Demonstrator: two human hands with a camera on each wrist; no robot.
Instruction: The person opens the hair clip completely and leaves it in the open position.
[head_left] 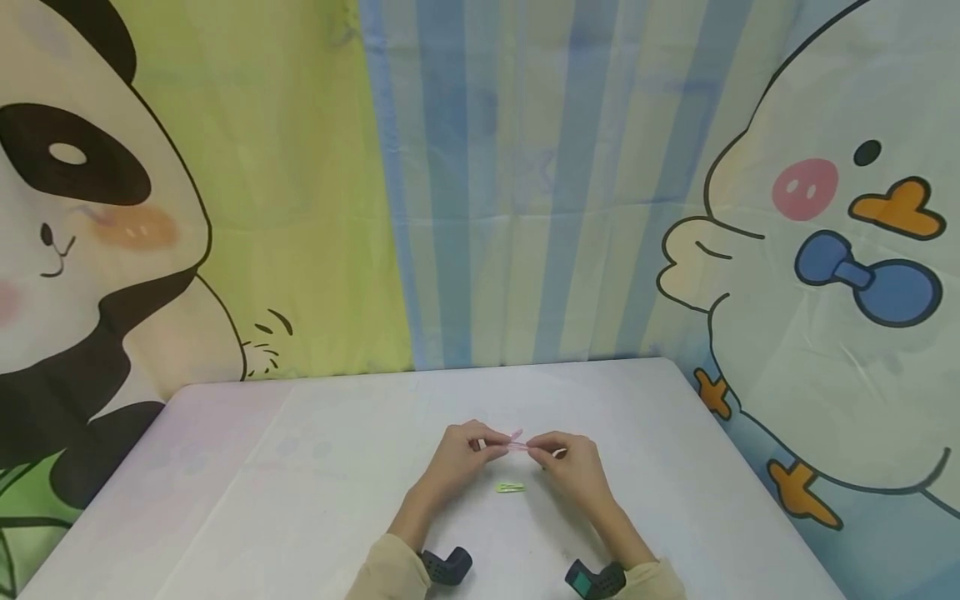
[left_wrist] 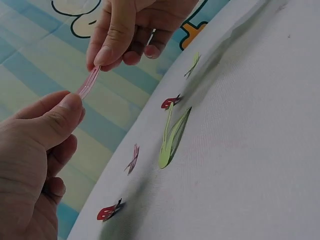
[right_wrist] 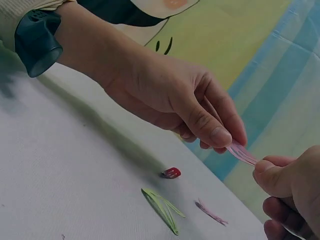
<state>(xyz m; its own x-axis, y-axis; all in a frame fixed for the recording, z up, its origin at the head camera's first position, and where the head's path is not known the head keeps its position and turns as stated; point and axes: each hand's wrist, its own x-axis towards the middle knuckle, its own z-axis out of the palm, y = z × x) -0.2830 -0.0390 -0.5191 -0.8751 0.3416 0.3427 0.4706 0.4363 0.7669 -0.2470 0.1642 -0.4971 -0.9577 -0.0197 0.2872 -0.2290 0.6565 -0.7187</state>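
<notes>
A pink snap hair clip (head_left: 518,447) is held up above the white table between my two hands. My left hand (head_left: 467,454) pinches one end between thumb and index finger, and my right hand (head_left: 573,467) pinches the other. The clip's slim middle (left_wrist: 88,83) shows between the fingertips in the left wrist view; its ends are hidden under them. Below the hands lies a light green hair clip (head_left: 511,488), whose two arms stand apart in the left wrist view.
Around the green clip lie two red clips, one (left_wrist: 109,212) nearer my left hand, the other (left_wrist: 171,102) farther off. A second pink clip (left_wrist: 132,160) and another green clip (left_wrist: 192,65) also lie on the table (head_left: 315,500). Patterned curtains (head_left: 510,183) hang behind.
</notes>
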